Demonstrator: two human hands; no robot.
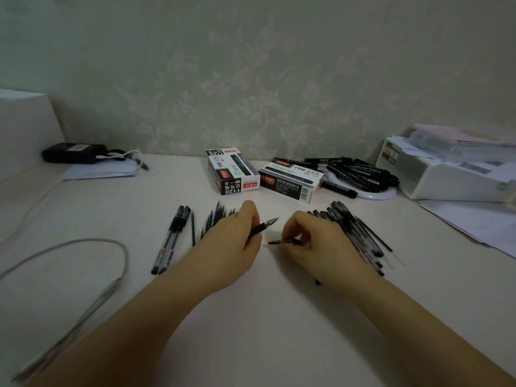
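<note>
My left hand (237,241) grips a black pen (264,226) whose metal tip points up and to the right. A short gap away, my right hand (312,241) pinches a thin dark refill or pen part (282,241) with its point aimed left at the pen. Both hands hover just above the white table (251,317). Two capped pens (171,238) lie side by side left of my left hand, with a loose refill (193,229) beside them. More refills (215,219) fan out behind my left hand. A pile of pens (354,233) lies under and right of my right hand.
Two pen boxes (233,171) (291,181) stand at the back centre. A white round dish with several pens (363,177) sits to their right, then a white tray of papers (446,174). A grey cable (92,247) loops at left; a black pouch (74,153) lies back left.
</note>
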